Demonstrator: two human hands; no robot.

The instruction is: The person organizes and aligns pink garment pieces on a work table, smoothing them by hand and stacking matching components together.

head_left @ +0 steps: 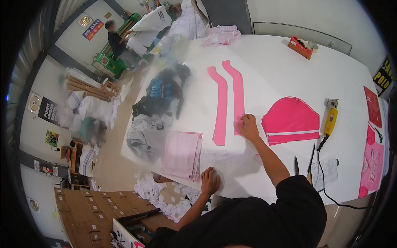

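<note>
Two narrow stacks of curved pink fabric strips lie side by side on the white table. My right hand (249, 127) rests at the lower end of the right strip stack (237, 91), its fingertips touching the edge with fingers apart. The left strip stack (221, 107) lies untouched beside it. My left hand (210, 182) rests on the table's near edge, fingers loosely bent and holding nothing visible. Close to it is a pile of pale pink rectangular sheets (182, 155). To the right of my right forearm lies a hot-pink, dome-shaped fabric stack (291, 118) with a white band.
A yellow corded electric cutter (330, 122) stands at the right, near dark scissors (296, 165) and a marked paper (324, 172). A red tape dispenser (300, 47) is at the back. Grey and dark cloth (147, 134) heaps at the left edge. A co-worker (118, 45) stands far left.
</note>
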